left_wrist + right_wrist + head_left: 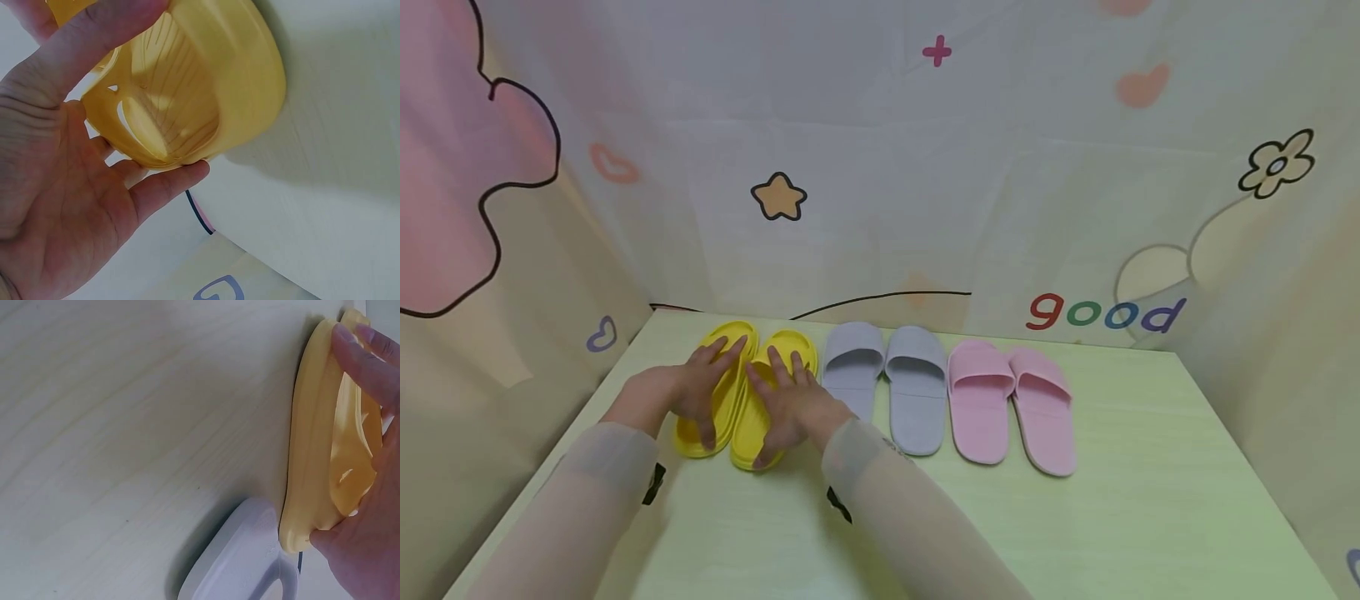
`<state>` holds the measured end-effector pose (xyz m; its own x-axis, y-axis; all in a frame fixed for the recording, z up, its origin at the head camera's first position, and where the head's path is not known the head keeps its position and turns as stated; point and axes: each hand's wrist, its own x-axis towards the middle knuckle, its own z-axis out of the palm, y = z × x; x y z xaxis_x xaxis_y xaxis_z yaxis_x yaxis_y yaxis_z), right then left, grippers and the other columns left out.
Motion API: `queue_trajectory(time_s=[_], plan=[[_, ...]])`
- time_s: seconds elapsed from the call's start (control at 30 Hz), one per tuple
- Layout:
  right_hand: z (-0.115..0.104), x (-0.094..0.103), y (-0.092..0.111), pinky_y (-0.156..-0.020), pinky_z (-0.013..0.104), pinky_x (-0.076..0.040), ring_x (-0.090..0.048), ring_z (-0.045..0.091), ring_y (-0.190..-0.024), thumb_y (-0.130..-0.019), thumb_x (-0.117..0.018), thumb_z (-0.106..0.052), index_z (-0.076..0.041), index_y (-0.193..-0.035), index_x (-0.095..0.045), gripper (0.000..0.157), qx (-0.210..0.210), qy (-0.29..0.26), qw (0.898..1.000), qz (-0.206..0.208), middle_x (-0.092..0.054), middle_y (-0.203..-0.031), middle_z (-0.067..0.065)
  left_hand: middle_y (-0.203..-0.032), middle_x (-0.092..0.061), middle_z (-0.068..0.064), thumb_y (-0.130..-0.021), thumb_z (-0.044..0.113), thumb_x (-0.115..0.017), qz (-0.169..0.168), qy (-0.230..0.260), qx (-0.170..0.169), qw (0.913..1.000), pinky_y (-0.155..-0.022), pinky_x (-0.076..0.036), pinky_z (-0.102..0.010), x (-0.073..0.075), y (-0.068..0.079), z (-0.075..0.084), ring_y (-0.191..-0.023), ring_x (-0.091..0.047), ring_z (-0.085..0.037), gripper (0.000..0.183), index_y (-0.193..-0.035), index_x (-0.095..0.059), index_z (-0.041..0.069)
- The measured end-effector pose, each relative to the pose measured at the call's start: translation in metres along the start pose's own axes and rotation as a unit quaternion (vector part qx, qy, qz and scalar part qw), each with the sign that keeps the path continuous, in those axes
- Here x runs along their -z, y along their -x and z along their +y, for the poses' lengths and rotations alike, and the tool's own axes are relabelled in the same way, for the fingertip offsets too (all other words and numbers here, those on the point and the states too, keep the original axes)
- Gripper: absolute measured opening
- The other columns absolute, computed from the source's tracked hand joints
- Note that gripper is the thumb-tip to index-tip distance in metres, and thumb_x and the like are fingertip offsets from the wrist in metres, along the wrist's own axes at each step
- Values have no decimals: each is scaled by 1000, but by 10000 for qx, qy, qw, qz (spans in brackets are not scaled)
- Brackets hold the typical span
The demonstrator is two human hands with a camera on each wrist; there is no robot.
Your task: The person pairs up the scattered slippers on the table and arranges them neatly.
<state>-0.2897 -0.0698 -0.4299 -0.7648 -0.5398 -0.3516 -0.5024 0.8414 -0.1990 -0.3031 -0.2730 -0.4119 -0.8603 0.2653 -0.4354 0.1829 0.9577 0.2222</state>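
Observation:
In the head view, a yellow slipper pair lies at the left of the table. My left hand [695, 387] spreads its fingers over the left yellow slipper [727, 402], thumb near the heel. In the left wrist view, its fingers lie along the edge of that slipper [250, 87], by the strap opening. My right hand [792, 410] reaches across the right yellow slipper [748, 433] with splayed fingers. Seen from the right wrist, fingertips touch both ends of that slipper's side [309, 437]. Part of each slipper is hidden beneath the hands.
To the right stand a left grey slipper [853, 342], a right grey slipper [917, 412], a left pink slipper [980, 425] and a right pink slipper [1048, 429], in a row. Behind the pale table [1135, 500] hangs a printed cloth [865, 167], which also lines both sides.

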Motion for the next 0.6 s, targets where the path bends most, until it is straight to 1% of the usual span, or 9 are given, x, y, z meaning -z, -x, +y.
queue_trajectory(time_s=[0.1, 0.27, 0.6], plan=[[1, 1, -3, -128, 53, -27, 15, 30, -162, -71, -86, -66, -48, -161, 15, 136, -17, -22, 10000, -8, 26, -173, -7, -171, 9, -28, -58, 37, -102, -6, -20, 27, 10000, -111, -28, -82, 1, -1, 1, -154, -1, -59, 157, -166, 10, 17], [3, 4, -4, -126, 55, -29, 16, 29, -162, -71, -86, -65, -48, -161, 14, 136, -41, -96, 9999, -12, 26, -172, -8, -170, 7, -29, -57, 38, -102, 35, -74, -10, 10000, -111, -28, -82, 4, -4, -1, -153, -2, -60, 157, -166, 9, 16], [5, 5, -9, -128, 55, -26, 16, 29, -162, -71, -87, -64, -49, -162, 12, 135, -50, -266, 9996, 29, 26, -173, -7, -171, 9, -27, -60, 36, -101, 6, 107, 152, 9998, -112, -24, -83, 7, -7, -1, -154, 0, -58, 155, -167, 10, 19]])
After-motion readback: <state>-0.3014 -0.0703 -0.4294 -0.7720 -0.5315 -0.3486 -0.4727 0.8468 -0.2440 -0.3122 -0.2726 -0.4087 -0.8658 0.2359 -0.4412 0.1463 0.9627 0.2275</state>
